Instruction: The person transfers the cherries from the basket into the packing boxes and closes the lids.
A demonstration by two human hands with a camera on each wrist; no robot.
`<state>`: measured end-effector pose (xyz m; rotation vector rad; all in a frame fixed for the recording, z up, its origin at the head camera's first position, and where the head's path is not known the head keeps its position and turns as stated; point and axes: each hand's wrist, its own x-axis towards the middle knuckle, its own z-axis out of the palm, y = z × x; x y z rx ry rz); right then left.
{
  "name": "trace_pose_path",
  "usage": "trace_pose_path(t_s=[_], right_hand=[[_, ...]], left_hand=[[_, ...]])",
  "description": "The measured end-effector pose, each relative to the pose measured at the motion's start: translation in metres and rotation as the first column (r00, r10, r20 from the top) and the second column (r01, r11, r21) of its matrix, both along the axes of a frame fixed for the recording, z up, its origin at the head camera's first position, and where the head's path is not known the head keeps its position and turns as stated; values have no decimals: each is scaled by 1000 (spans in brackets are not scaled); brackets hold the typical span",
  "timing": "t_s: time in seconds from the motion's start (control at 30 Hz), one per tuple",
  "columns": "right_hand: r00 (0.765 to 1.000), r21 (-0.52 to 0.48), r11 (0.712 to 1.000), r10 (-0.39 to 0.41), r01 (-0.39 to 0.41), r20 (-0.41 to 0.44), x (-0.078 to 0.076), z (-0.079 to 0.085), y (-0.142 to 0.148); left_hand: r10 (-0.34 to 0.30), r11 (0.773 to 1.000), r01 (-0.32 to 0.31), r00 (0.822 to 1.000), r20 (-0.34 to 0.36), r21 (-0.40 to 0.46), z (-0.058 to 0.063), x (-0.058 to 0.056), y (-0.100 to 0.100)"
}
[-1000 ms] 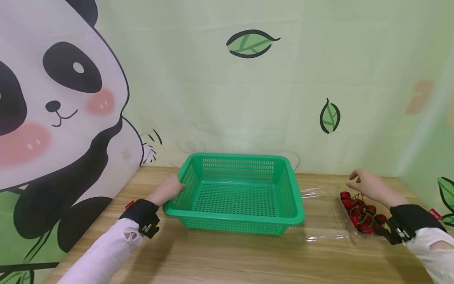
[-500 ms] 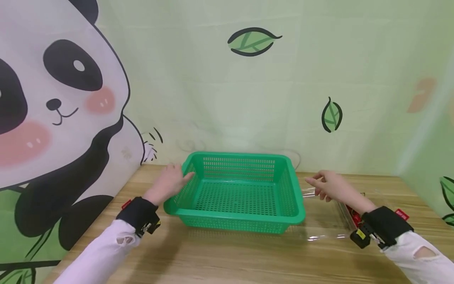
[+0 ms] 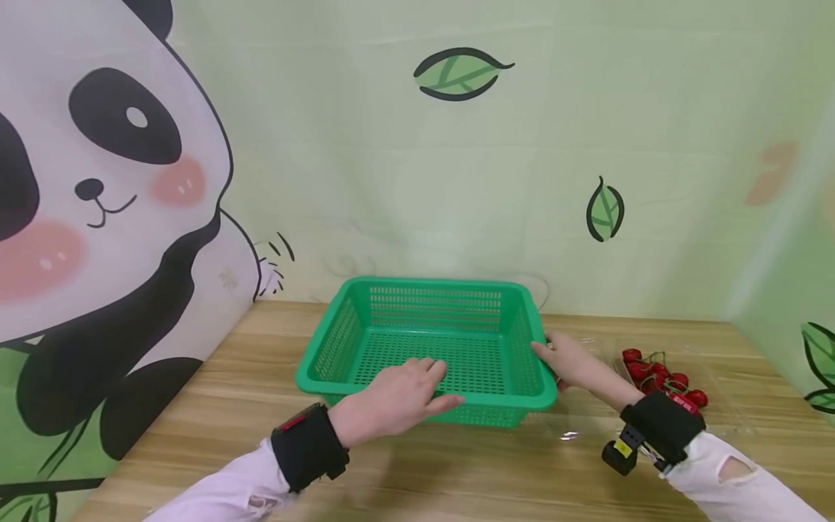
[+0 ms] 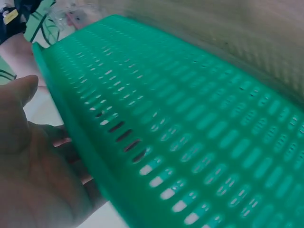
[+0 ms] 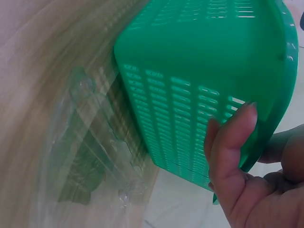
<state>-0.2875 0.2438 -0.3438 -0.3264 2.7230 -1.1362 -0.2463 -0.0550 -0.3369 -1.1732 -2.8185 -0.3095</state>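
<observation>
A green plastic basket [image 3: 437, 281] with slotted walls stands on the table. My right hand [image 3: 574, 362] grips its right rim, thumb over the inner side and fingers against the outer wall. The right wrist view has those fingers [image 5: 232, 142] bent close along the slotted wall. At the front rim, my left hand [image 3: 394, 399] reaches over with fingers extended and thumb spread away. In the left wrist view the left hand's palm [image 4: 42, 175] faces the basket wall, its fingertips partly hidden behind the rim. Red cherries [image 3: 652, 377] with green stems lie right of the basket, partly behind the right wrist.
A clear plastic box [image 3: 714, 362] holds the cherries, with its transparent lid [image 3: 580, 420] spread leftward toward the basket. Behind the wooden table [image 3: 215, 391] hangs a pale green cloth [image 3: 365, 145] printed with a panda and leaves.
My right hand has moved left from above the cherries to the basket's right rim and taken hold. My left hand has left the left rim and moved right to the front rim.
</observation>
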Motion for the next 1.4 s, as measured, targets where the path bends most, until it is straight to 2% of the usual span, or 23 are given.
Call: trace_pose_path(t_s=[0.1,0.23,0.37,0.53,0.7,0.9,1.03,1.27,1.4], right_hand=[[1000,-7,1000,0,-1,-16,0,-1,-2],[1000,-47,999,1,-1,-4,0,-3,-1],[1000,-69,998,-11,11,-8,-1,-6,-2],[995,-82,997,-21,14,-93,-3,-13,-12],[984,-82,997,-28,13,-176,-3,-17,-26],[985,-104,995,-20,2,-171,-7,-19,-43],[985,-124,992,0,-21,-171,-10,-21,-59],[979,-202,972,81,-120,-189,-17,-22,-91],[974,-206,971,79,-123,-211,-23,-22,-110]], left_hand=[[25,1000,-26,993,119,8,-3,-1,0],[30,999,-34,987,156,20,-11,-4,-2],[-4,999,0,993,114,33,-19,-6,-4],[-44,998,41,996,76,43,-23,-8,-8],[-52,998,50,998,38,50,-28,-12,-16],[-55,995,61,996,-69,81,-34,-16,-33],[-30,996,39,994,-105,86,-38,-18,-49],[36,995,-25,992,-117,97,-40,-22,-79],[62,994,-47,986,-154,100,-40,-24,-97]])
